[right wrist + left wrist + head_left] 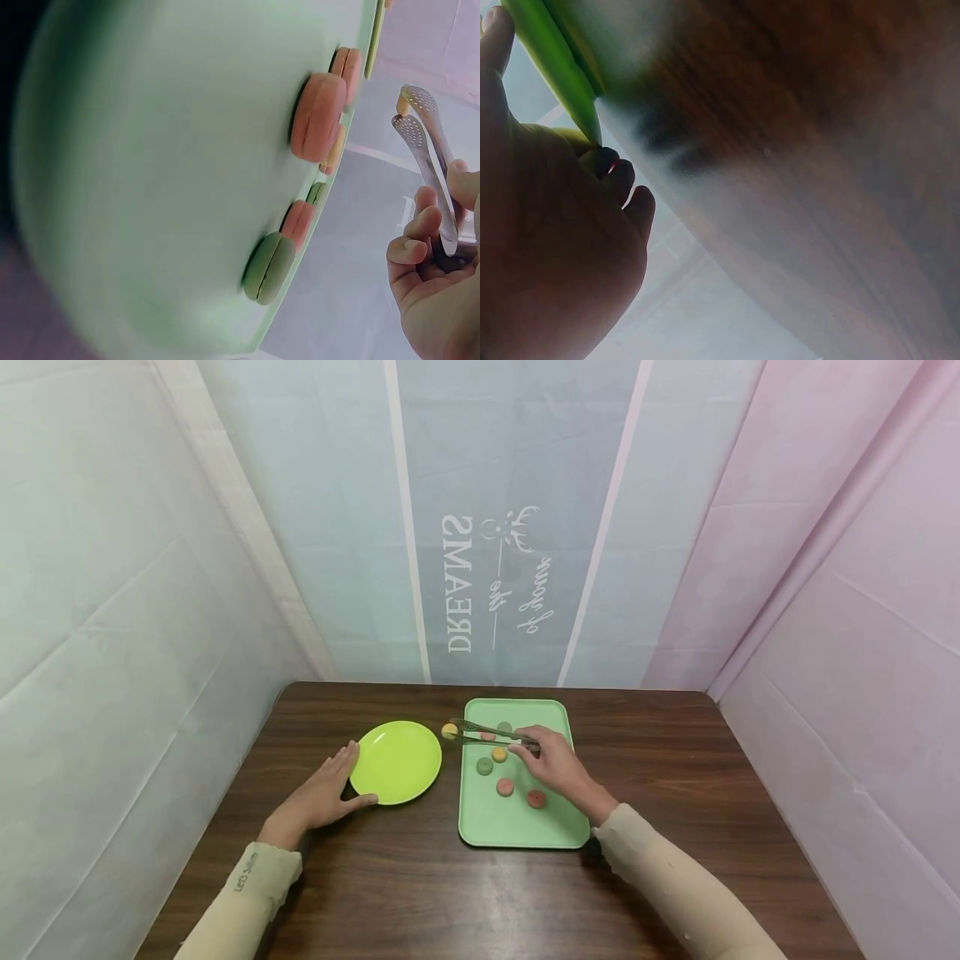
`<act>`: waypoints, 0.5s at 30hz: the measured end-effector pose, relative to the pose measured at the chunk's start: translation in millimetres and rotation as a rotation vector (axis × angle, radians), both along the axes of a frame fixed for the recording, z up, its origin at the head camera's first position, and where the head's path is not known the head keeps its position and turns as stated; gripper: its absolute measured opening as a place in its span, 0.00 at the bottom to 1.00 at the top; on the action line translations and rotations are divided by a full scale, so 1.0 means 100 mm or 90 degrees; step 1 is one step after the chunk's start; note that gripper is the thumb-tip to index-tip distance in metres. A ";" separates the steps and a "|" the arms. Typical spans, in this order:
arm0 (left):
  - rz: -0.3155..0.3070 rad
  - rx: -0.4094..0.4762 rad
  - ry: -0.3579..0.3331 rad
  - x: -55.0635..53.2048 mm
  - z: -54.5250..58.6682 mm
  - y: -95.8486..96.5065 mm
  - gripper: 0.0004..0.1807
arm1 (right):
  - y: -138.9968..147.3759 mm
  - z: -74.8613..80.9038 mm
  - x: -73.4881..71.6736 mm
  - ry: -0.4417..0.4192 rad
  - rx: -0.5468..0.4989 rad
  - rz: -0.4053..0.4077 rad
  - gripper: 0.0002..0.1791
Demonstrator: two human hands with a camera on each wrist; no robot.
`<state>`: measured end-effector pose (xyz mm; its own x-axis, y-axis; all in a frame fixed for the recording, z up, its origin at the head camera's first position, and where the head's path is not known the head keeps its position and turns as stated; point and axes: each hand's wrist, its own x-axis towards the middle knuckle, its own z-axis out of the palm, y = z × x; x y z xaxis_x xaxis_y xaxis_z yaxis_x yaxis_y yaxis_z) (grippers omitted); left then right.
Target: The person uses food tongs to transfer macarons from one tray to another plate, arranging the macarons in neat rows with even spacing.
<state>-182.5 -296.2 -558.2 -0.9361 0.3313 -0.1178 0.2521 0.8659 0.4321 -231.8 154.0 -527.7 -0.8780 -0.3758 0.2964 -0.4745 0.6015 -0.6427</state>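
Spreads across the lower part of the head view as a table [375, 893], dark brown and streaked with wood grain, rounded at both far corners, glossy near the bottom centre. Carries directly on top, left of centre, a round yellow-green plate [396, 762]; just right of centre, a rectangular pale green tray [510, 825], near the plate but apart. Slants through the left wrist view, hazy toward the lower right.

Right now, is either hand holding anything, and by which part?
The right hand holds tongs near their rear end; the perforated tips pinch a yellow macaron. The left hand merely touches the plate at its rim.
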 end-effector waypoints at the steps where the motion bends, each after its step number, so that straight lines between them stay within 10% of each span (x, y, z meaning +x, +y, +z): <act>1: 0.000 0.000 0.001 0.00 0.00 0.00 0.65 | -0.01 0.00 0.00 -0.002 -0.001 0.004 0.19; 15: 0.003 0.002 -0.002 0.00 -0.02 -0.01 0.66 | -0.16 -0.02 -0.02 -0.022 -0.016 0.036 0.20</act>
